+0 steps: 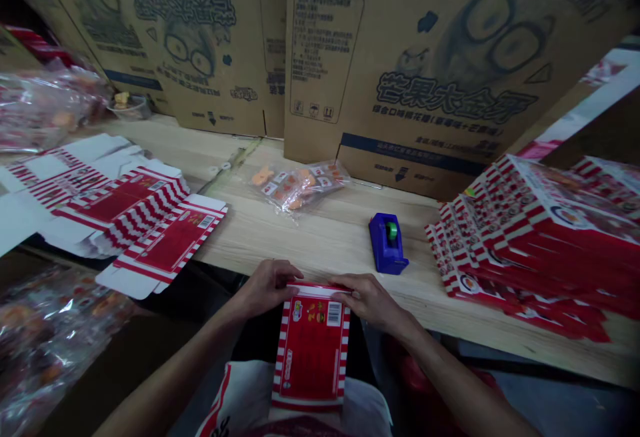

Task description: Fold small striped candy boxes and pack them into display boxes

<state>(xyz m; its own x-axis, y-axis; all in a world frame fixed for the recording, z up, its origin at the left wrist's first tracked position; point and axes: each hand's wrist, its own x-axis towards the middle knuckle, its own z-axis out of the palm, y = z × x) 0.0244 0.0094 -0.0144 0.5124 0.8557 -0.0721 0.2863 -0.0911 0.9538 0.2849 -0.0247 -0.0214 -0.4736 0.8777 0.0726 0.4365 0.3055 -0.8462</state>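
Box in hand: here it is, a red rectangular cardboard box with red-and-white striped edges (314,353), showing over the person's lap, just off the near edge of the pale wood-grained desk (280,250).
Left fingers: the bare left hand (270,285) is working the box's far left corner, its fingers closing down to a pinch on the edge there.
Right fingers: the bare right hand (369,298) is matching it at the far right corner, fingers bending over the edge, thumb lying on the printed face.
Box against fingers: the far edge is running between both pinches, and the barcode face is stretching out below them towards the body.
Tape: a blue plastic tape dispenser with a green core (383,253) is standing on the desk, beyond the right hand.
Left side: red-and-white unfolded cardboard blanks (165,237) are overhanging the desk edge.
Right side: stacked red-and-white striped boxes (530,237) are piling high.
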